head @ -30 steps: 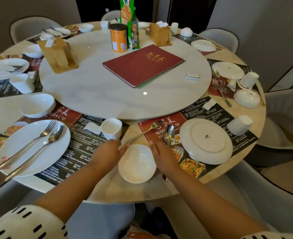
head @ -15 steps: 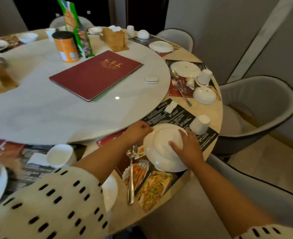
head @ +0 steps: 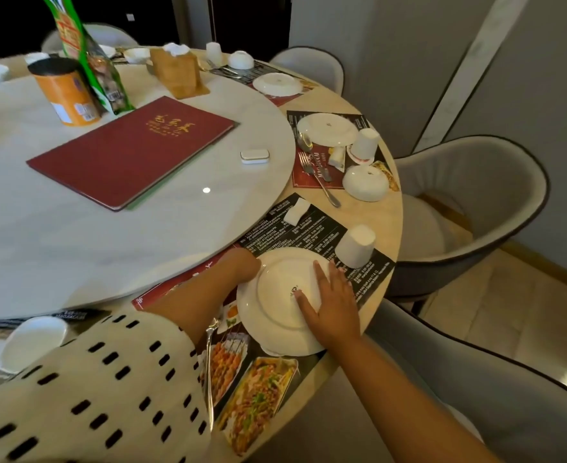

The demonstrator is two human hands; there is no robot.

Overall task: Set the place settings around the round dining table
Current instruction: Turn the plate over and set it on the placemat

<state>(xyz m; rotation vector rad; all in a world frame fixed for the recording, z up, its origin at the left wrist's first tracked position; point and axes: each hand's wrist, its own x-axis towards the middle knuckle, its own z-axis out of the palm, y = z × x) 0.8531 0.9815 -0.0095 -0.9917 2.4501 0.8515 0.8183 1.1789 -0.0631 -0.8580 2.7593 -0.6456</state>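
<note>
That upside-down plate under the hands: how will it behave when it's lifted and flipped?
Probably rigid and breakable: the plate looks like glazed white ceramic. Likely slippery: its underside is glossy and the right hand lies flat on it, not gripping. It sits near the edge of the table, so a slip could drop it.

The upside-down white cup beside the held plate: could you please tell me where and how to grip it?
Probably round the side wall of the upside-down white ceramic cup, coming from above or the table-edge side: it stands base up, no handle shows, and the white round plate crowds its inner side.
</note>
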